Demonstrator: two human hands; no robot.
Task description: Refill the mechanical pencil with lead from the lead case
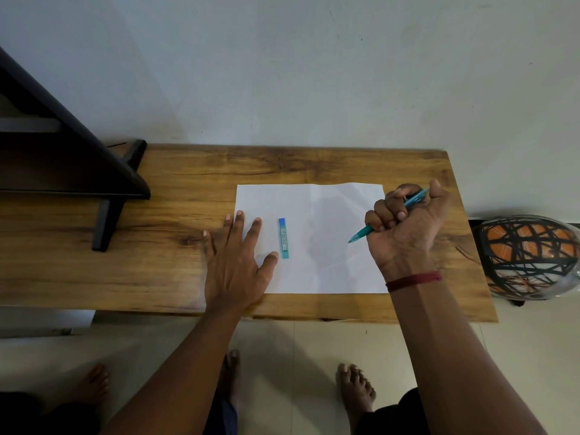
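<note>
A slim blue lead case (283,238) lies lengthwise on a white sheet of paper (326,271) on the wooden table (175,277). My left hand (237,265) rests flat on the paper's left edge, fingers spread, its thumb tip close to the case's near end. My right hand (405,227) is closed in a fist around a teal mechanical pencil (364,232). The pencil's tip points down-left just above the paper, and its rear end sticks out beside my thumb.
A dark shelf frame (103,183) stands on the table's left part. A helmet with an orange and black pattern (527,255) sits just beyond the table's right edge. A pale wall runs behind the table. Bare feet (354,390) stand on the tiled floor below.
</note>
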